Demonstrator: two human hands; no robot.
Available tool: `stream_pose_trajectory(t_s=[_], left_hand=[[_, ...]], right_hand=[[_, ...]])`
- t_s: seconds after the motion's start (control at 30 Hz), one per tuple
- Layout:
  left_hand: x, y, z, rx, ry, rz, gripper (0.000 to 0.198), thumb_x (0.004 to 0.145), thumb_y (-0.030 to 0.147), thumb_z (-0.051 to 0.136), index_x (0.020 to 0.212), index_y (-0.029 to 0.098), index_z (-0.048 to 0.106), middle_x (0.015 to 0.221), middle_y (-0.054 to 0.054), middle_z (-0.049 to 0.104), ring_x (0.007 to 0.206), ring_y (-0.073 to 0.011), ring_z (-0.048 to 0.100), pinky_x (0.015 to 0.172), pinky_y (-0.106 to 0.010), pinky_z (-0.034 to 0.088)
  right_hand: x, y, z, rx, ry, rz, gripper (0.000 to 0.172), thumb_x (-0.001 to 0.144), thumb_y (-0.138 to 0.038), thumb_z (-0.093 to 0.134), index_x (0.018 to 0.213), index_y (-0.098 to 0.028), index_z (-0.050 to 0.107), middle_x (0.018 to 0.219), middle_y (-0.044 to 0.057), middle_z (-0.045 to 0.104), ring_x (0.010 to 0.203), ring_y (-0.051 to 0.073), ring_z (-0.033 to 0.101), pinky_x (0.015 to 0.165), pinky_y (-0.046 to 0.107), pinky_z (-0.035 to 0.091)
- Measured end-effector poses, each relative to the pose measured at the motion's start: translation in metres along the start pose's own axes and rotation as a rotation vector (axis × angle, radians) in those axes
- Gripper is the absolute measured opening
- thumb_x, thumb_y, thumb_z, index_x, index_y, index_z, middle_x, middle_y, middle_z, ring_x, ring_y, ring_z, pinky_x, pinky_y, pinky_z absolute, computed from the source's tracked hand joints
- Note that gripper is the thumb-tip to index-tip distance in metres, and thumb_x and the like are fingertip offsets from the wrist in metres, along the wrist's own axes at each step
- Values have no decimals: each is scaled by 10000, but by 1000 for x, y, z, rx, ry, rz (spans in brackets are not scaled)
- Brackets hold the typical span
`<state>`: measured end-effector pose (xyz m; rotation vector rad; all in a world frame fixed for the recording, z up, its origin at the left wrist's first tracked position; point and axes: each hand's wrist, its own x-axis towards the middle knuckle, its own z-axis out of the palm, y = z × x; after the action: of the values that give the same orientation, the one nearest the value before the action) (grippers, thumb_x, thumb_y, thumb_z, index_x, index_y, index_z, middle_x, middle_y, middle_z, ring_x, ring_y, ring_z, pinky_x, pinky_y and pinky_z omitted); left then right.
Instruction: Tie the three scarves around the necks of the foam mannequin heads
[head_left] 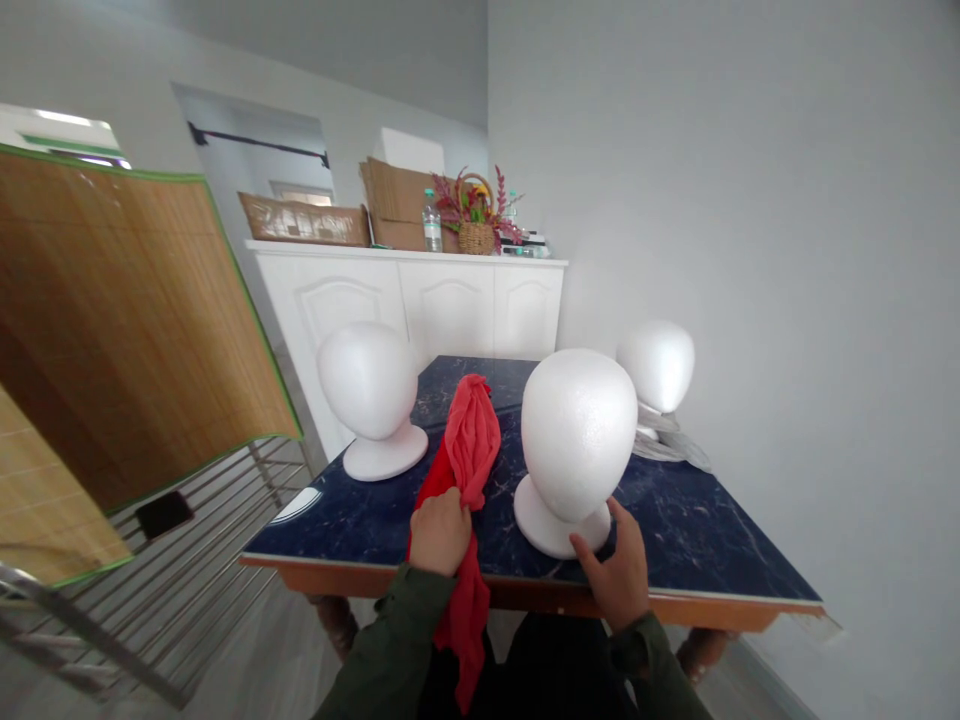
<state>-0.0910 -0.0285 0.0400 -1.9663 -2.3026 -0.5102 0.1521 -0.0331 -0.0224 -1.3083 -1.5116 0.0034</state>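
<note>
My left hand is closed round a bunched red cloth, perhaps a scarf. Part of the cloth lies gathered on the table, and its tail hangs over the front edge. A white foam mannequin head stands upright in front of me, slightly right of centre. At the right side of its round base, my right hand grips the rim, thumb in front and fingers partly hidden behind. A second foam head stands on the left of the table. Farther back on the right is a third foam head.
The dark blue marbled table has a wooden edge. Grey material lies around the third head's base. A metal rack with a bamboo mat stands at left. Behind, a white cabinet carries cardboard boxes, a bottle and a flower basket.
</note>
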Motion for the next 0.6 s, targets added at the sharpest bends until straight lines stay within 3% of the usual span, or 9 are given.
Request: stream_pose_trajectory(t_s=[0.07,0.1,0.17,0.23,0.33,0.47,0.53,0.6], left_hand=[[5,-6,-4,-147,35,-25,208,846,254,338,828,148,516,770,-113,610,784,-252,597,712,-362,407],[7,-8,-7,-273,66,-39,209,850,275,336,823,157,506,766,-98,606,766,-239,596,703,-352,412],[9,-9,-12,-637,116,-77,221,849,340,355,832,167,492,766,-68,602,745,-212,595,688,-333,432],[7,-4,-20,-1066,104,-137,271,829,413,398,890,161,477,770,-47,607,727,-195,602,669,-325,459],[-6,11,-33,-1432,6,-141,354,790,441,482,982,144,474,846,-55,632,786,-193,618,696,-324,486],[-30,16,-52,-1286,-135,85,323,791,365,504,1031,154,556,1038,-79,623,995,-211,568,863,-334,447],[-39,5,-58,-1155,-144,151,288,812,328,455,1003,169,599,1074,-77,616,1035,-216,550,930,-352,409],[-42,-11,-60,-991,-59,226,269,800,261,438,987,191,618,1123,-69,594,1090,-219,516,989,-371,359]], right_hand=[[-21,-9,-4,41,52,54,397,753,-393,575,1054,-143,504,1006,144,557,932,274,533,782,444,457],[-32,-16,-4,88,1,69,294,776,-372,551,979,-160,529,935,120,572,862,250,551,736,413,472],[-47,-33,-1,235,-230,94,195,805,-337,517,915,-182,558,874,91,595,795,217,575,697,372,488],[-50,-56,8,428,-470,131,228,818,-326,500,988,-192,572,954,94,617,869,217,594,746,366,496],[-29,-94,23,725,-611,139,442,807,-377,517,1205,-187,478,1185,114,554,1076,237,534,902,405,444],[14,-127,29,900,-700,40,604,711,-404,625,1238,-166,451,1202,97,550,1101,244,519,954,415,407],[25,-130,26,825,-747,53,472,708,-340,622,1142,-172,540,1111,74,606,1020,235,566,911,405,441],[30,-129,18,737,-797,126,274,725,-265,563,978,-178,621,951,50,658,867,215,614,808,381,491]])
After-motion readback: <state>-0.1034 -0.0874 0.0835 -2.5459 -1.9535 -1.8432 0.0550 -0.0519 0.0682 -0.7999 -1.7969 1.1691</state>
